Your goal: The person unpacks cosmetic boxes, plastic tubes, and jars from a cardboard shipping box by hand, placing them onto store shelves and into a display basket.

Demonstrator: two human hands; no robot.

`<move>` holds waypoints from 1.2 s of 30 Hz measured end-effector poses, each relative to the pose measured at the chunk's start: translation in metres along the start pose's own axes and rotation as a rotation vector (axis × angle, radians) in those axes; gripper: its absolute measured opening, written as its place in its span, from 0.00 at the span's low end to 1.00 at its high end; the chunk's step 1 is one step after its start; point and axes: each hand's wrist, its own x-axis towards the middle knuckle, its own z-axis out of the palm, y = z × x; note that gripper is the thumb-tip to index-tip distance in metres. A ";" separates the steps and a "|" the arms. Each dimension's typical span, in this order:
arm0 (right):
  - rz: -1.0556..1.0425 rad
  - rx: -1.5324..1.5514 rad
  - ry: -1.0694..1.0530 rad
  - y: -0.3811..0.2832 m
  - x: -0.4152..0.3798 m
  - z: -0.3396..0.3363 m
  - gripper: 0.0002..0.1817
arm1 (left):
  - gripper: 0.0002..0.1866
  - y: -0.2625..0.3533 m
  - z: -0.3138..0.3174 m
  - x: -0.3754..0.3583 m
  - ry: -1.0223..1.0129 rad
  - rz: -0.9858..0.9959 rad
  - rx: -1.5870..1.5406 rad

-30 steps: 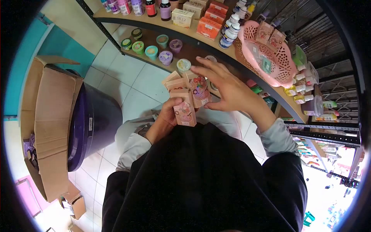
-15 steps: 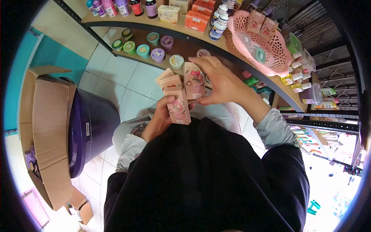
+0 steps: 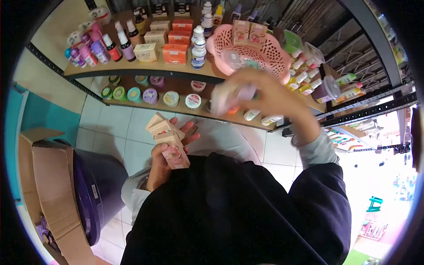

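Observation:
My left hand (image 3: 160,164) grips several small peach cartons (image 3: 175,157) with fruit pictures on them, fanned in a loose stack over my lap. Its thumb presses on the front carton while the fingertips show behind. Smeared by motion, my right hand (image 3: 269,90) is in front of the upper shelf's edge, holding a pinkish carton (image 3: 221,100) that is also blurred. Just beyond that hand sits a pink perforated basket (image 3: 216,46). Two matching cartons (image 3: 249,34) stand upright at the basket's back, and clear and green packs lie inside it.
The upper shelf (image 3: 119,67) carries orange boxes (image 3: 175,54), white pill bottles (image 3: 198,54) and coloured spray bottles. Round tubs (image 3: 171,98) line the lower shelf. At left stand a dark purple bin (image 3: 104,181) and an opened cardboard box (image 3: 55,185). Black metal uprights frame the shelving.
My right hand has carried one carton away from the left hand's stack, up and right toward the pink basket. The view has shifted, showing more of the upper shelf.

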 end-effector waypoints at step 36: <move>0.602 -0.666 -0.010 0.209 0.022 -0.116 0.27 | 0.44 -0.005 0.000 0.007 0.029 -0.051 0.051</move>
